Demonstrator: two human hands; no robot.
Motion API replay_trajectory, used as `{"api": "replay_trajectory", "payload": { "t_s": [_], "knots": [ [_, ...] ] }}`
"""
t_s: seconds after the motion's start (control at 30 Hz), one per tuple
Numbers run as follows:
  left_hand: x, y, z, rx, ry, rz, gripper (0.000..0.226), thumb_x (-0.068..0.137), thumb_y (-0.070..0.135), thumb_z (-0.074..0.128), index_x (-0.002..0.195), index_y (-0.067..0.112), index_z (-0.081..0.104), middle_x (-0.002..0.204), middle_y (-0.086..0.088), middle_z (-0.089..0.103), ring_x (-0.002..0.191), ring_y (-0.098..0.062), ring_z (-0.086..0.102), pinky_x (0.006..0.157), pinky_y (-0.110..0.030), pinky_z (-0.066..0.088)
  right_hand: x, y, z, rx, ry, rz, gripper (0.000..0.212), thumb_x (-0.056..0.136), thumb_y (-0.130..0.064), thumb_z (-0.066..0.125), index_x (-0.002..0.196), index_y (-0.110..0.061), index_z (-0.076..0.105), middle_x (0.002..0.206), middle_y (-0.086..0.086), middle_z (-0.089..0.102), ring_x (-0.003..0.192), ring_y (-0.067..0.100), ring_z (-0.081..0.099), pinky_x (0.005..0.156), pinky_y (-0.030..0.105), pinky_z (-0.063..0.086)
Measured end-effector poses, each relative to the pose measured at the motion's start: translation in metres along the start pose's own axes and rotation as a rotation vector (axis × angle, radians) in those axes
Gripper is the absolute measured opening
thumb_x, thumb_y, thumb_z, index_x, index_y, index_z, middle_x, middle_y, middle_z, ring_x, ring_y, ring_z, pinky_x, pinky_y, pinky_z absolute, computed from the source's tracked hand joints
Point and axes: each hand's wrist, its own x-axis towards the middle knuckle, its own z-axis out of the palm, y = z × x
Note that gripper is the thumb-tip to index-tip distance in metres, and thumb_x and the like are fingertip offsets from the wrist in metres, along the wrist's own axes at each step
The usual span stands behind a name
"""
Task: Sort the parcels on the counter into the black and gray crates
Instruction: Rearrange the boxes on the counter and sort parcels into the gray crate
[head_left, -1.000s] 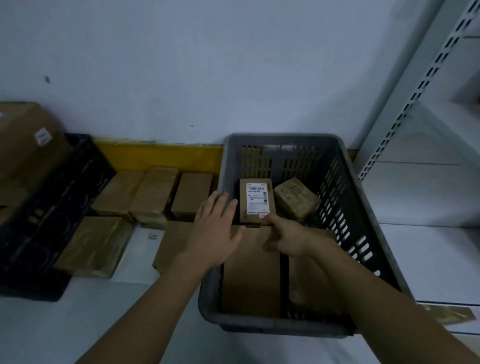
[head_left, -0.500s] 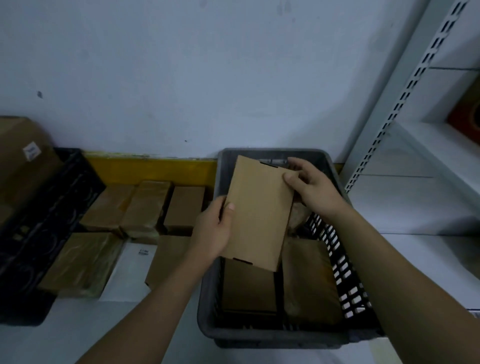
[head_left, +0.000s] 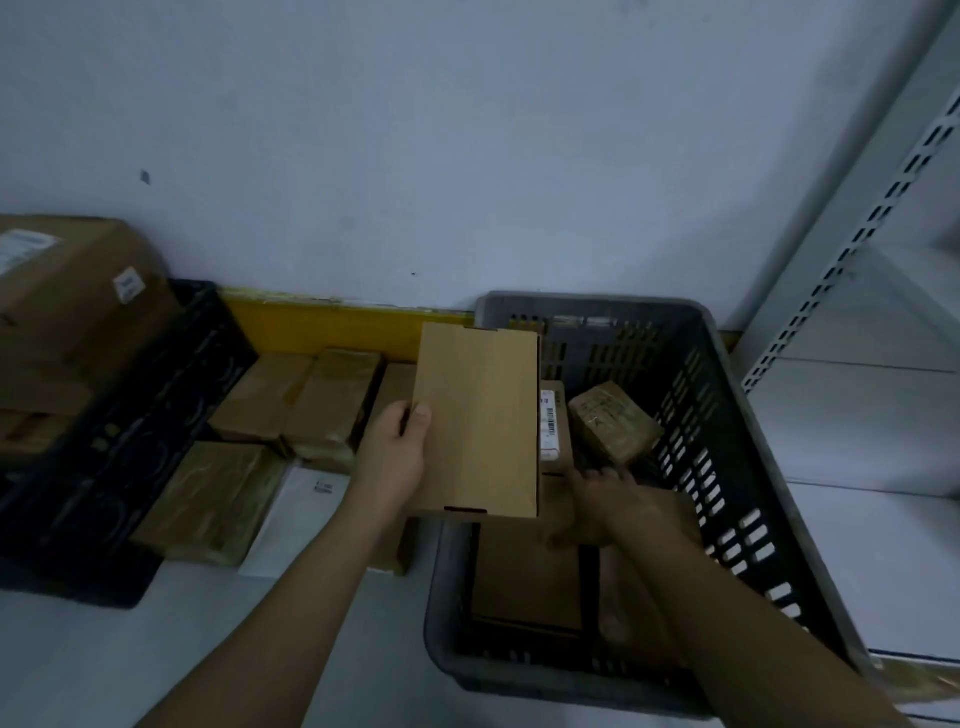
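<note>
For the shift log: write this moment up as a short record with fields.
left hand: left hand grips the flat brown box by its left edge, held over the gray crate's near-left rim
right hand: right hand reaches into the gray crate, blurred, holding nothing visible
gray crate contents: labelled box, taped parcel, flat brown parcels at the bottom
black crate: black crate at left, holding a large carton
counter: brown parcels and a white envelope between the crates

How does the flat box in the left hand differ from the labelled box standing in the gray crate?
The flat box is larger and shows a plain face; the labelled box is smaller and bears a barcode label. The left hand holds the flat box aloft over the gray crate; the labelled box rests inside it. Both are brown cardboard.
</note>
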Motion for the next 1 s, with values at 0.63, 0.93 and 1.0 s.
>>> {"api": "replay_trajectory", "payload": {
  "t_s": [0.63,0.93,1.0],
  "knots": [
    [-0.008,-0.011,-0.006,0.023,0.059,-0.051,0.018,0.113,0.044,0.047,0.106,0.035,0.061,0.102,0.012,0.066,0.091,-0.006,0.062,0.067,-0.027,0.043,0.025,-0.020,-0.001,0.047,0.001,0.054,0.141,0.071,-0.079,0.080,0.170,-0.012,0.004,0.162,0.010,0.049,0.154,0.032,0.040,0.131,0.062,0.008],
    [-0.005,-0.012,-0.006,0.004,0.064,-0.065,0.021,0.113,0.044,0.047,0.118,0.030,0.062,0.104,0.013,0.066,0.093,-0.005,0.061,0.067,-0.028,0.042,0.014,0.000,-0.017,0.849,0.105,-0.055,0.058,0.089,-0.013,0.086,0.138,-0.019,0.056,0.143,0.007,0.064,0.122,0.022,0.063,0.099,0.034,0.058],
    [-0.004,-0.009,-0.005,-0.022,0.059,-0.070,0.021,0.113,0.044,0.048,0.119,0.031,0.062,0.105,0.013,0.066,0.094,-0.006,0.062,0.067,-0.029,0.043,0.007,0.006,-0.030,1.084,0.143,-0.048,0.048,0.087,-0.004,0.086,0.124,-0.019,0.058,0.130,0.010,0.070,0.103,0.019,0.069,0.071,0.027,0.062]
  ]
}}
